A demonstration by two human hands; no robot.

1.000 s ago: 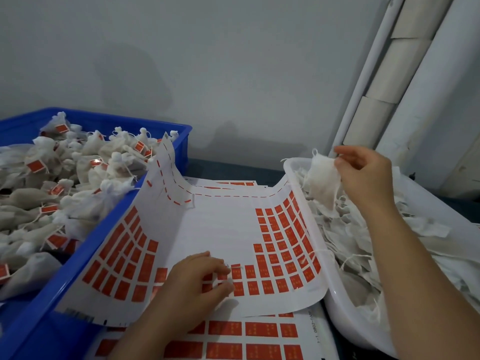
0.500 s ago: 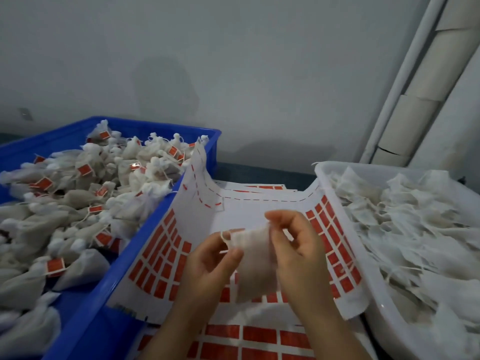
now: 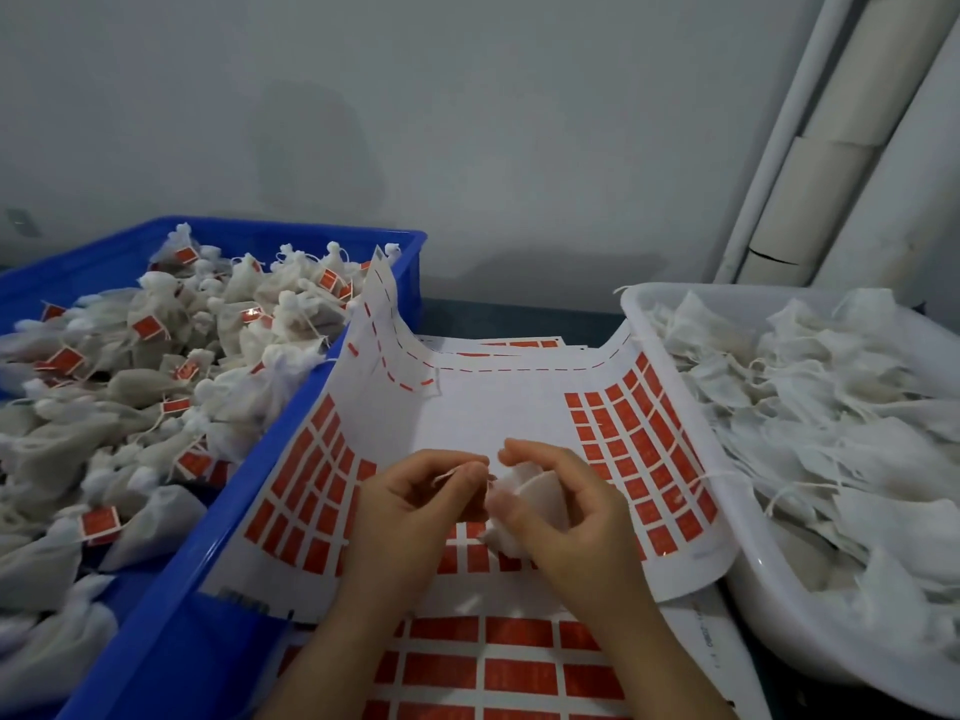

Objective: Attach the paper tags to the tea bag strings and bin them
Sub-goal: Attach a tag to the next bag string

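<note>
My right hand [image 3: 566, 506] grips a white tea bag [image 3: 535, 493] just above the curled sheet of red paper tags [image 3: 483, 413]. Close to its left, my left hand [image 3: 410, 501] pinches the bag's thin white string [image 3: 451, 475] between thumb and fingertips. Both hands meet over the middle of the sheet. The blue bin [image 3: 291, 423] on the left is heaped with tagged tea bags [image 3: 156, 366]. The white tub [image 3: 779, 610] on the right holds a pile of untagged bags [image 3: 810, 407].
More tag sheets [image 3: 493, 667] lie flat under the curled one, near the front edge. A grey wall stands behind, with white pipes and a cardboard roll [image 3: 831, 148] leaning at the right. The curled sheet's edges ride up against both containers.
My right hand lifted a tea bag out of the white tub and brought it left over the tag sheet. My left hand left the sheet and took hold of the string.
</note>
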